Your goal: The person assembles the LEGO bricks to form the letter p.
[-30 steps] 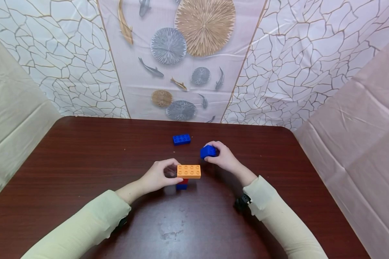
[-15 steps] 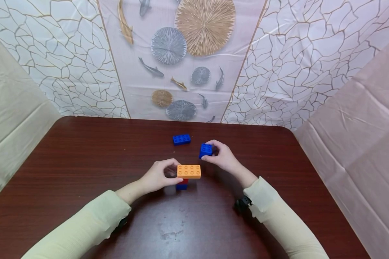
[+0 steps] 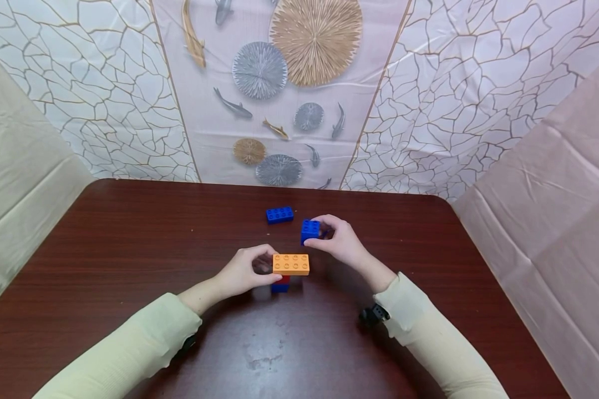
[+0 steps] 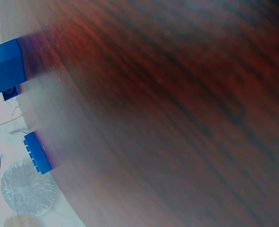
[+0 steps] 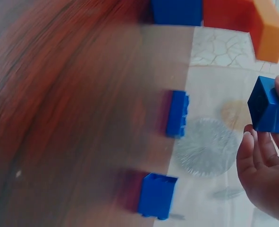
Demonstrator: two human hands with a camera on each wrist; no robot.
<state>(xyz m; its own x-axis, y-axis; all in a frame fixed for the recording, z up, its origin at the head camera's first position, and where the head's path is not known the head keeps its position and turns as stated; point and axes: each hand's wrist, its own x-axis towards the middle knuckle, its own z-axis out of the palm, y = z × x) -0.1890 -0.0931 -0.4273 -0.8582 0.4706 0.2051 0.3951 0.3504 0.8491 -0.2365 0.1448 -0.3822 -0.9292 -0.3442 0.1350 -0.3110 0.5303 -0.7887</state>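
Clearly, both hands are busy. The right hand [image 3: 345, 242] pinches the blue block [image 3: 309, 228] between thumb and fingers, holding it studs up, off the table [image 3: 130, 238], just behind and right of the stack. The left hand [image 3: 244, 272] has its thumb and a finger round the left end of the orange brick [image 3: 290, 266]; I cannot tell whether they also touch the red brick [image 3: 283, 279] underneath. Below that sits the blue base [image 3: 279, 288]. Farther back lies the flat brick [image 3: 279, 214], and the right wrist view shows a spare block [image 5: 156, 196].

All of these look like light, stiff plastic, smooth enough to slip a little but hardly fragile. The sides give the best hold, low down, leaving studs and underside free. The orange brick overhangs to the right, so pressure there would probably tip it; its left end seems the sound grip.
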